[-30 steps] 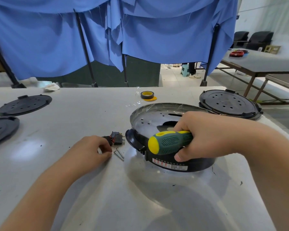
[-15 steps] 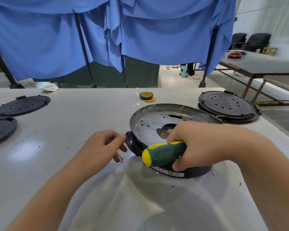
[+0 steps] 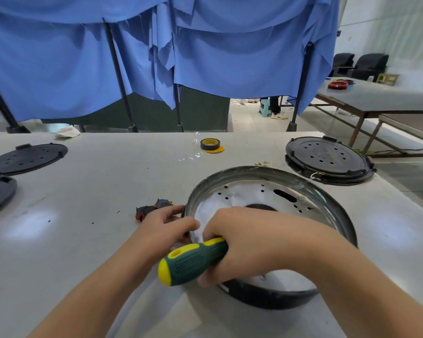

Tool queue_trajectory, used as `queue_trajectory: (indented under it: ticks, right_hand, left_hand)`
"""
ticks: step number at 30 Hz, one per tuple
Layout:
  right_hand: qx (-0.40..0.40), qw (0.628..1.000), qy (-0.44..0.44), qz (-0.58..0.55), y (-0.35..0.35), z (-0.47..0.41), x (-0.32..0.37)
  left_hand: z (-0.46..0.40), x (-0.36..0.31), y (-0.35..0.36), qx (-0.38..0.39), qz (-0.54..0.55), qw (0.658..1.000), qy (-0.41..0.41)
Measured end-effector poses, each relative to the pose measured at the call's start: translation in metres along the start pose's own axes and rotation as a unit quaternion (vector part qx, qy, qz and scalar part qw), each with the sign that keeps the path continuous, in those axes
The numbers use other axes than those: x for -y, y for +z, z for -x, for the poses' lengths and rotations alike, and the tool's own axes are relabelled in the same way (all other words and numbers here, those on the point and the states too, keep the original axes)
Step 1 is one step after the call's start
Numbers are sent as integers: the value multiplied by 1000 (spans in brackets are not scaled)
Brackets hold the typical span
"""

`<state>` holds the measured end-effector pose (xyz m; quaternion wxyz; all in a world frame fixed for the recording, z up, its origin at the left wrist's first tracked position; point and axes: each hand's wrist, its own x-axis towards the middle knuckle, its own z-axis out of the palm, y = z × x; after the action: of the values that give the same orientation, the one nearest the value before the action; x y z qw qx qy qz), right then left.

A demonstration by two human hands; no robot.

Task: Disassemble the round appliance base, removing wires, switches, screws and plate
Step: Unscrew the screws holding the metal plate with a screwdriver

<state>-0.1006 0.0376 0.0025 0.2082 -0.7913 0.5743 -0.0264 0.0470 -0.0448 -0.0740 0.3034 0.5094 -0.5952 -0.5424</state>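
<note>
On white table | blue drapes behind | right hand grips screwdriver | left hand grip unclear

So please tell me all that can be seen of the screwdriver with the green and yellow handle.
The screwdriver with the green and yellow handle shows only its handle: dark green dimpled grip, likely rubbery, yellow butt cap and yellow stripe. It lies tilted, butt toward the camera and left. The right hand grips its front end over the near rim of the round metal appliance base. Shaft and tip are hidden.
</note>
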Motion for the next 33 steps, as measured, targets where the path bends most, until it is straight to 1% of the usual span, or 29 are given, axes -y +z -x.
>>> queue_trajectory:
  ticks: [3,6,8,11,13,17,19,21,23,26,29,30,33]
  right_hand:
    - [30,999,19,-8,-8,5,-2]
    - [60,996,58,21,-17,15,-8]
    - [72,993,86,39,-22,21,-12]
    - [52,991,107,56,-25,25,-18]
    - [34,993,102,45,-24,22,-20]
    - [-17,997,79,20,-17,11,-20]
    - [-33,998,62,3,-13,5,-19]
    - [-33,998,57,-22,-12,3,-21]
    - [-11,997,55,-52,-14,5,-24]
    - [8,998,38,-55,-17,8,-30]
    - [-30,996,16,-80,-23,9,-35]
    - [-44,994,8,-104,-26,10,-36]
    - [-90,977,2,-193,-35,13,-40]
  left_hand:
    - [0,1,0,-33,52,998,-2]
    - [2,-1,0,-46,100,994,6]
    - [3,-1,-2,-11,138,990,17]
    - [6,-1,-3,66,153,985,34]
    - [10,-1,4,84,126,987,47]
    - [7,-4,18,25,91,995,31]
    - [7,-4,16,21,47,998,43]
    - [8,-3,10,19,19,998,56]
    - [9,-2,5,19,35,997,63]
    - [7,-1,1,-6,66,995,72]
    - [4,-1,-4,-41,79,993,75]
    - [5,-1,-5,-36,69,994,72]
    - [12,-4,-1,-14,-15,998,56]
